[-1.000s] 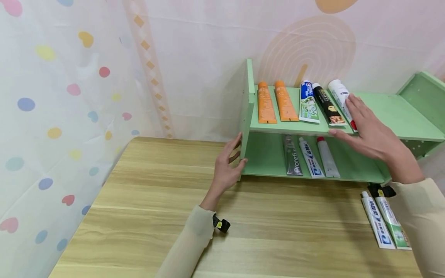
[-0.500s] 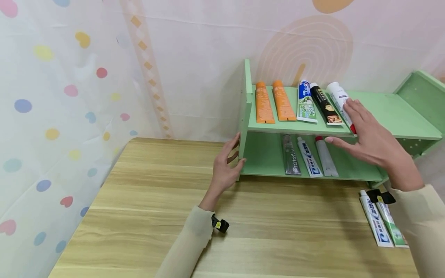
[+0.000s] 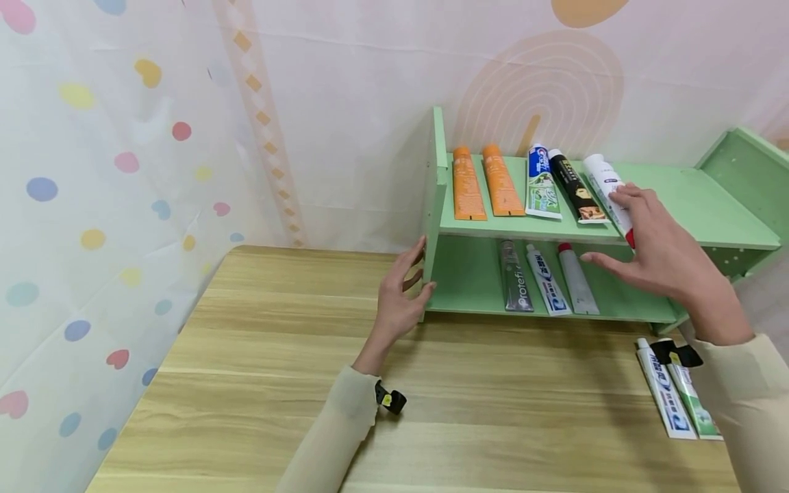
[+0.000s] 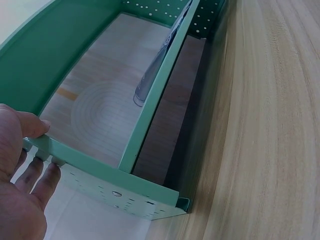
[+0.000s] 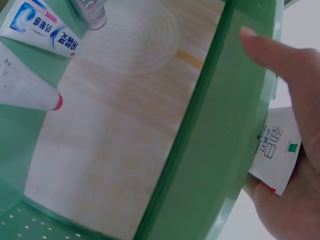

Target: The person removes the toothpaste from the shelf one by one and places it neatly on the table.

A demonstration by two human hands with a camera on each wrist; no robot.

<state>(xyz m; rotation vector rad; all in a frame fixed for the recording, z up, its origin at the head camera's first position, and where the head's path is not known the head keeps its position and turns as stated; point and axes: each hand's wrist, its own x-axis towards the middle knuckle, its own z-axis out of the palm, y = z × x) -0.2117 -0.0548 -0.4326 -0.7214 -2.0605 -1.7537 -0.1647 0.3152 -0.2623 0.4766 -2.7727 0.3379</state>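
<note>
My left hand [image 3: 401, 298] grips the left side panel of a green two-tier shelf [image 3: 433, 205], with the thumb inside and the fingers on the outer face, as the left wrist view also shows. On the upper tier, the fingers of my right hand [image 3: 672, 253] rest on a white toothpaste tube [image 3: 604, 179] with a red end; the thumb stands apart from it. In the right wrist view the flat end of this tube [image 5: 276, 150] juts past the shelf's front edge, under the palm. Left of it lie a black tube [image 3: 578, 188], a blue-green Crest tube [image 3: 543, 185] and two orange tubes [image 3: 470, 188].
The lower tier holds a grey tube [image 3: 515, 277], a blue-and-white tube [image 3: 548, 281] and a white tube with a red cap [image 3: 578, 281]. Two more tubes [image 3: 667, 394] lie on the wooden table [image 3: 277, 383] by the right forearm. A patterned cloth [image 3: 345, 123] hangs behind.
The white tube under my right hand has slid forward, and its red end now hangs over the upper tier's front edge. My left hand stays on the side panel.
</note>
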